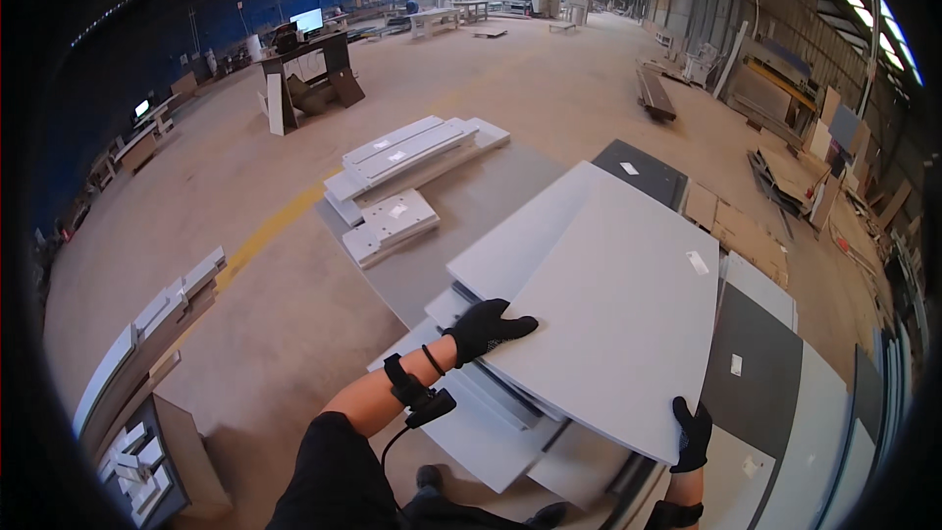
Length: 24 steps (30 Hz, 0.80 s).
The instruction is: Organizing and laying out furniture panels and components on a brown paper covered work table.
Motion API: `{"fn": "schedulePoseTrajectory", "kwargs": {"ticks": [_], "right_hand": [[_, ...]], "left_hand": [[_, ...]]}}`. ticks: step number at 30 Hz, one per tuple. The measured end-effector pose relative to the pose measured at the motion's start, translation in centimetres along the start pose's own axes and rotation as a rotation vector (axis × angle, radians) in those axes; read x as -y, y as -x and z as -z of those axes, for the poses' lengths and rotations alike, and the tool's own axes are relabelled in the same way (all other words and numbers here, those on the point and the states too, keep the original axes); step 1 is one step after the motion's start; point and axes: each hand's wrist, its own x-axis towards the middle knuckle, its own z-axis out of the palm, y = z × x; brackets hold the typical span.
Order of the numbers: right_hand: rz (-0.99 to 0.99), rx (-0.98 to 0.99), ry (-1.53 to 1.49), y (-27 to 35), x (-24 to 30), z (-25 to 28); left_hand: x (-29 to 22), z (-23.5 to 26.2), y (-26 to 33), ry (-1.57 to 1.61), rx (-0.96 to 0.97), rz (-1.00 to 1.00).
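Note:
A large pale grey panel (618,304) lies turned at an angle on top of a stack of boards, with a small white label (697,262) near its right edge. My left hand (488,330), in a black glove, grips its left edge, thumb on the upper face and the other fingers partly hidden. At the near right corner, my gloved right hand (692,435) is closed around the edge. Another pale panel (520,236) shows just under the held one. Lower boards (491,402) stick out unevenly below my left forearm.
Shorter white boards (402,162) are piled beyond on a grey sheet (481,196). Dark grey panels (756,363) lie to the right, beside cardboard (736,226). At the left are a row of narrow boards (147,334) and a box-like stand (177,461). A desk with a screen (307,22) stands farther off.

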Motion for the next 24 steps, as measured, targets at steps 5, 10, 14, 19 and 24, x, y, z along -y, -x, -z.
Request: {"fn": "schedulePoseTrajectory", "kwargs": {"ticks": [5,10,14,19,24], "right_hand": [[-0.112,-0.025,-0.041,0.9,-1.2,-6.5],[0.032,-0.077,0.047,-0.3,-0.7,-11.3],[-0.047,0.062,0.879,-3.3,-0.2,-9.8],[-0.295,0.358,1.388,-0.1,3.8,-13.0],[-0.071,0.204,0.975,2.6,1.2,-14.9]], "left_hand": [[4.8,6.1,-1.6,0.029,0.019,-0.027],[7.0,9.6,-4.3,-0.103,-0.007,-0.092],[5.0,11.6,-6.1,-0.55,0.053,-0.078],[5.9,14.2,-5.1,-0.958,0.386,-0.295],[10.2,12.0,-5.9,-0.639,0.357,-0.217]]}}
